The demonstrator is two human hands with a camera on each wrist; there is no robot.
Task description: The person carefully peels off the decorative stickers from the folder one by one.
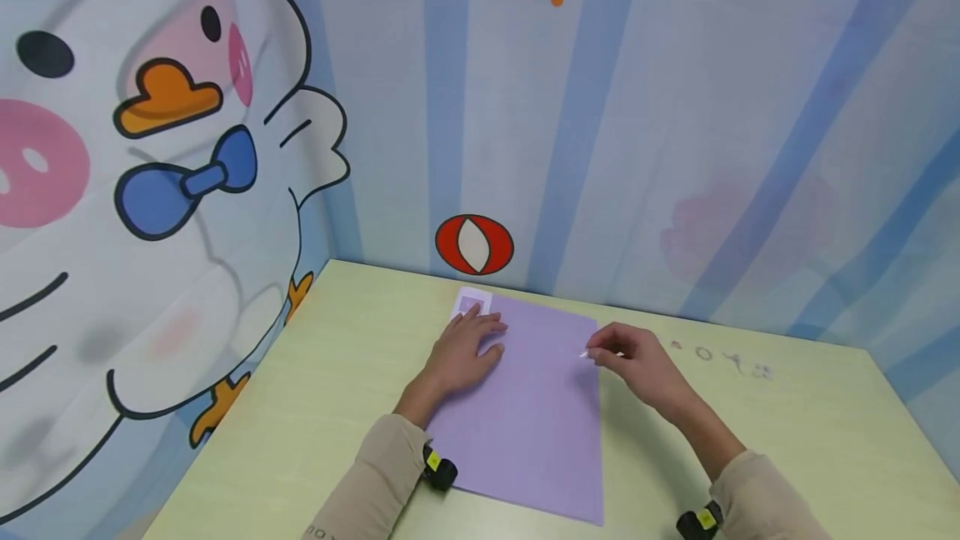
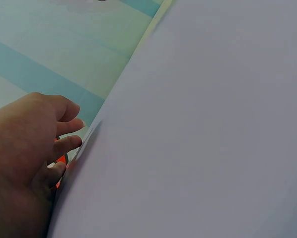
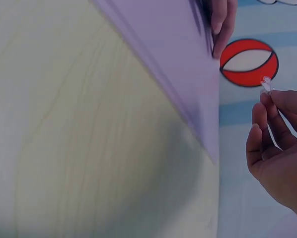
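A flat purple board or folder (image 1: 525, 432) lies on the pale yellow table. My left hand (image 1: 467, 354) rests on its upper left part with the fingers spread, close below a small white card (image 1: 486, 300) that bears a purple picture. Over the board's upper right edge, my right hand (image 1: 636, 362) pinches a tiny whitish piece (image 3: 266, 85) between thumb and fingertips. In the right wrist view the piece looks thin and petal-shaped; what kind of thing it is I cannot tell. The left wrist view has the left hand (image 2: 34, 144) at the board's edge, fingers slightly bent.
Several small purple shapes, among them a ring (image 1: 703, 353), lie on the table (image 1: 787, 440) right of the board. A cloth backdrop (image 1: 502, 107) with a cartoon duck and a red ball hangs behind the table and along its left side.
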